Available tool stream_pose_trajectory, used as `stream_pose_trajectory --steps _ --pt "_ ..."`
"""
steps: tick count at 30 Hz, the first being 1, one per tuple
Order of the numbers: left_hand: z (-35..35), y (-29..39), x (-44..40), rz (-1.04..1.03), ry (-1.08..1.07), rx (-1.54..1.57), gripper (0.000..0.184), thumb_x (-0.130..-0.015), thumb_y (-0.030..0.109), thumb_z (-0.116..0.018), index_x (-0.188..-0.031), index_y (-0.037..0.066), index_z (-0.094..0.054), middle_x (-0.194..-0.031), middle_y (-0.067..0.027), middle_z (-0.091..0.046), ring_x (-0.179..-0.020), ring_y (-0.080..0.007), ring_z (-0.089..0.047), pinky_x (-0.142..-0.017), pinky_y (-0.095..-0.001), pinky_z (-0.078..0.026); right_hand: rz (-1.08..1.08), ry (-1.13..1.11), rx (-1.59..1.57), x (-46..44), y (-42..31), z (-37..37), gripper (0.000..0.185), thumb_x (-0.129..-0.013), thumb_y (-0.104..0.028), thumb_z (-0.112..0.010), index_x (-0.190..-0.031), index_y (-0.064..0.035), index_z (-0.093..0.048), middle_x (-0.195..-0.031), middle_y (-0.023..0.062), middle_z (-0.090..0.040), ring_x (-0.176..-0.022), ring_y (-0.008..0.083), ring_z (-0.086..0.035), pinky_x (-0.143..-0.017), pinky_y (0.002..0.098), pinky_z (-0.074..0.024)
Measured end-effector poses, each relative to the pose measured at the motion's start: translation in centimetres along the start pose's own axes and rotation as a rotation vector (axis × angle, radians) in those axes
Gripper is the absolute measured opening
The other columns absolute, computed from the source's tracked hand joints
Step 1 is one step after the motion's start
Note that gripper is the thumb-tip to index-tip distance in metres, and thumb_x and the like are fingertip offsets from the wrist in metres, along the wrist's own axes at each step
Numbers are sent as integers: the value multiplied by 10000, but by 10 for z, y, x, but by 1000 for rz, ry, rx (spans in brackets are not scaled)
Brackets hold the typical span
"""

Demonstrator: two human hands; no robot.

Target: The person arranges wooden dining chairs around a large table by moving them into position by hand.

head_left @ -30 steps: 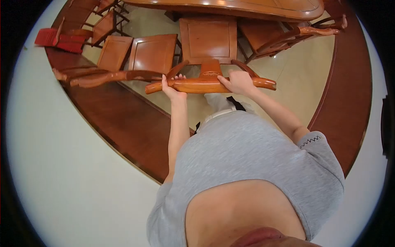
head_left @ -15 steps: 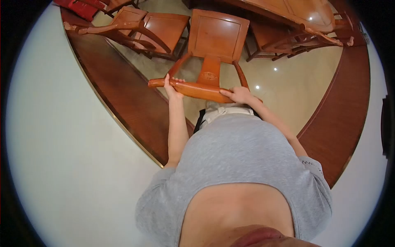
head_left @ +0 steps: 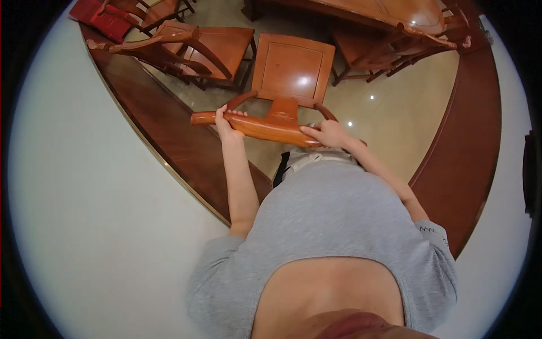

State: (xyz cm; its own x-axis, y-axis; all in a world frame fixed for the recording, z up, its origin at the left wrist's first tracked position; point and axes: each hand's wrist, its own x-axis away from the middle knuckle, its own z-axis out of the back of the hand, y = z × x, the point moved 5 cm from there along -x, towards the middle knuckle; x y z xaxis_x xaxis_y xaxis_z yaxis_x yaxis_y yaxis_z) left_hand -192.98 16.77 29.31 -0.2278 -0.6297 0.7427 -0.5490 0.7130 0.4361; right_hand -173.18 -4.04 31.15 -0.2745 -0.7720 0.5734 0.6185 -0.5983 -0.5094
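Observation:
A polished reddish-brown wooden armchair [head_left: 293, 69] faces away from me, its seat beyond its backrest. Its curved top rail [head_left: 265, 127] runs across in front of my waist. My left hand [head_left: 229, 123] is wrapped around the rail near its left end, fingers over the far side. On the right part of the same rail, my right hand [head_left: 329, 134] grips with the thumb along the top. A carved centre splat [head_left: 283, 110] joins rail and seat. The chair's legs are hidden beneath the seat.
A wooden table [head_left: 367, 10] stands ahead. Matching chairs flank mine, one on the left [head_left: 217, 48] and one on the right [head_left: 361, 51]. A red box-like object [head_left: 104, 20] lies far left. Dark wood borders [head_left: 152, 133] edge the glossy tiled floor [head_left: 389, 116].
The armchair's seat has come nearer to me and away from the table, and its backrest looks more foreshortened. Both hands keep their hold on the rail. The view has shifted slightly.

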Motion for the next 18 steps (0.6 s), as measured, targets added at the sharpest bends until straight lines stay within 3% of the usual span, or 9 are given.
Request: stream_pose_trajectory --steps 6,18 --pt "33 32 -8 12 10 77 243 -798 221 -632 -683 100 -455 -639 -27 -493 -622 -185 -504 -767 -375 -463 27 -10 -1 2 -49 -11 806 -823 -695 -405 -750 64 -665 -753 254 -632 -783 375 -627 -737 439 -479" --pt "22 33 4 -28 -10 95 224 -808 205 -653 -713 95 -482 -661 -40 -517 -629 -199 -522 -711 -400 -477 95 11 -40 1 -44 -3 682 -848 -633 -441 -909 -3 -695 -790 216 -652 -807 335 -629 -758 398 -475"
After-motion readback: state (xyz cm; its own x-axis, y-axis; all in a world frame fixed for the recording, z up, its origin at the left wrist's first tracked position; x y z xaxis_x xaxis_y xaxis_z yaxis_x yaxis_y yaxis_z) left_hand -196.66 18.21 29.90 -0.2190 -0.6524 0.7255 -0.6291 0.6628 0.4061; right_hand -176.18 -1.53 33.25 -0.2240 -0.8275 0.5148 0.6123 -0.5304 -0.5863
